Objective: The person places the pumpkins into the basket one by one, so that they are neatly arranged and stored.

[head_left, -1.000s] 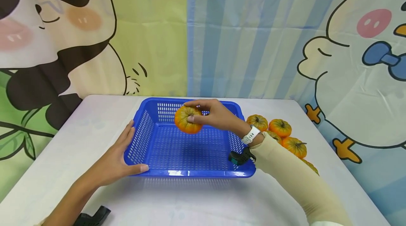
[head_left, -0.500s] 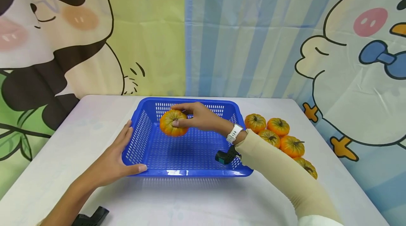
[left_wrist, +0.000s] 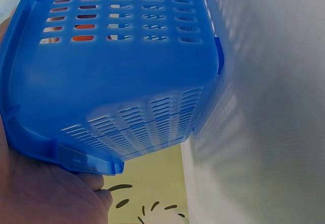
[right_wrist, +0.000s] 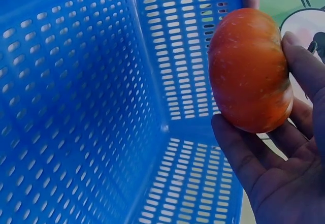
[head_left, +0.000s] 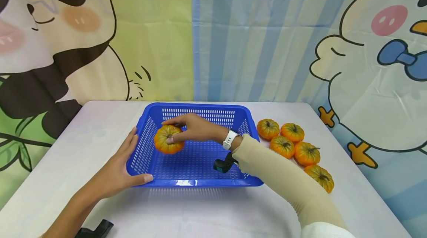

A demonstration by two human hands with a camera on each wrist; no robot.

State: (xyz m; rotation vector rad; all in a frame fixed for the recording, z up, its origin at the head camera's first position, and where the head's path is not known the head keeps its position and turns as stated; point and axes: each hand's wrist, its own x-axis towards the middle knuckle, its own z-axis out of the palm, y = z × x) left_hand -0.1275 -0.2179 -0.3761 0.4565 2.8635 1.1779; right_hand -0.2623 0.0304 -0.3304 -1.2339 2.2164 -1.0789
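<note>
In the head view, a small orange pumpkin (head_left: 162, 143) with yellow-green markings hangs inside the left part of a blue plastic basket (head_left: 217, 182). My right hand (head_left: 198, 128) grips it from the right, thumb on top near the stem. The right wrist view shows the pumpkin's smooth orange underside (right_wrist: 249, 71), fingers spread around it and the perforated basket floor below. My left hand (head_left: 115, 171) rests against the basket's near left corner, fingers fairly straight along the outer side and thumb on the front rim. Seen from the left wrist, this hand (left_wrist: 53, 196) lies against the rim.
Several more pumpkins (head_left: 307, 153) lie grouped on the white table (head_left: 207, 212), right of the basket. Behind the table hangs a cartoon-printed curtain (head_left: 230, 37). A black wrist device (head_left: 225, 162) on the right arm hangs over the basket.
My right hand has carried the pumpkin leftward and lower inside the basket. The pumpkins on the right have come out from behind the right forearm. My left hand keeps its place at the corner.
</note>
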